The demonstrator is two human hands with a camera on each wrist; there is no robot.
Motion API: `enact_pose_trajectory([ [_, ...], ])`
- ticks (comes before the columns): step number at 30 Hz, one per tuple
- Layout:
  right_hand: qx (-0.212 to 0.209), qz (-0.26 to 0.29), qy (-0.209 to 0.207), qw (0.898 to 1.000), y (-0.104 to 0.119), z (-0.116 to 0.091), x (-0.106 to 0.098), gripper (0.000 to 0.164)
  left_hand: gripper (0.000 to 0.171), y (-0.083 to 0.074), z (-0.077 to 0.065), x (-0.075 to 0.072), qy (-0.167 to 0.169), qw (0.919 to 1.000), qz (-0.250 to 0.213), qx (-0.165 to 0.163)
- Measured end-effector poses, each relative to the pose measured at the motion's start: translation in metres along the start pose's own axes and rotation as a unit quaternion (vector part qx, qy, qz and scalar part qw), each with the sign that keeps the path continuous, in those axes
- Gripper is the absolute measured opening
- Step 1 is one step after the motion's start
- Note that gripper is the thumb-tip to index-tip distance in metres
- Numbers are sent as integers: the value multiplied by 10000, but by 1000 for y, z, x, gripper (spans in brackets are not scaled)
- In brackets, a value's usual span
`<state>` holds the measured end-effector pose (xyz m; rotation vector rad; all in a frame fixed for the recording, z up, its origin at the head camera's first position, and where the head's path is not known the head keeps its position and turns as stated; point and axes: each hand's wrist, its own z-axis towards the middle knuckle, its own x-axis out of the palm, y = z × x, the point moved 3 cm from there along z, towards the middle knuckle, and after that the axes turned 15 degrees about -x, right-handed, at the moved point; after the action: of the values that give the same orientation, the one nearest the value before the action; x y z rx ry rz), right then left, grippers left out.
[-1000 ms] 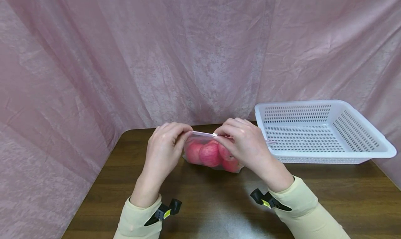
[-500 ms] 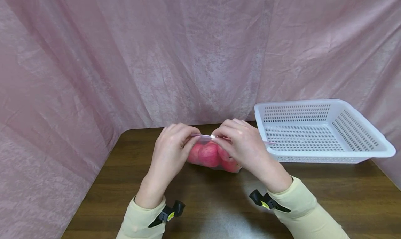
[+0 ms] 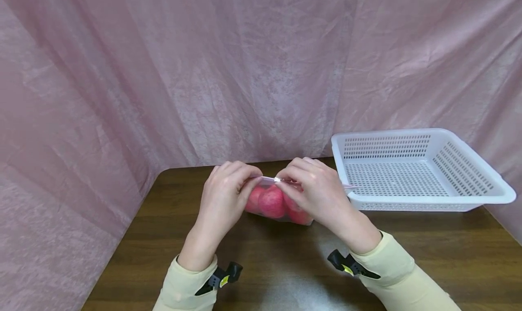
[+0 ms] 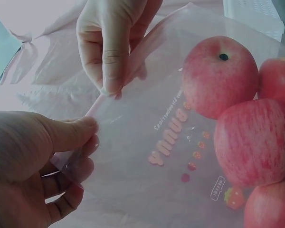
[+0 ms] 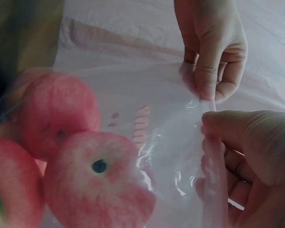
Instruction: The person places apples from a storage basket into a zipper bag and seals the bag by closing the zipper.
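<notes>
A clear plastic zip bag (image 4: pixel 133 128) with a pink top edge and printed lettering holds several red apples (image 3: pixel 272 202). At the left part of that edge, my left hand (image 3: pixel 224 193) pinches the film between thumb and fingers, which show through it in the left wrist view. My right hand (image 3: pixel 320 191) pinches the same edge further right, beside a small white piece (image 3: pixel 277 179) that looks like a slider. Seen from the right wrist, the right thumb (image 5: pixel 228 126) lies over the edge with the fingers behind the film. Both hands partly hide the bag in the head view.
A white perforated plastic basket (image 3: pixel 408 202) stands at the right on the brown wooden table (image 3: pixel 277 265), close to the right hand. Behind the table hangs a pink curtain (image 3: pixel 261 75).
My left hand has shifted right along the bag's top edge, narrowing the gap to the right hand. The right hand stays almost in place, still pinching the edge.
</notes>
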<state>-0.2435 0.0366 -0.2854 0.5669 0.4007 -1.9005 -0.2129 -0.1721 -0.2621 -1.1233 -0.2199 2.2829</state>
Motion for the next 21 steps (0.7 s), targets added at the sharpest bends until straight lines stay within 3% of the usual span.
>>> enact_pose_trajectory([
  [21,-63,-94,-201,9997,0,-7,-1,14,11,2,-1,1,47,9999,-44,-87],
])
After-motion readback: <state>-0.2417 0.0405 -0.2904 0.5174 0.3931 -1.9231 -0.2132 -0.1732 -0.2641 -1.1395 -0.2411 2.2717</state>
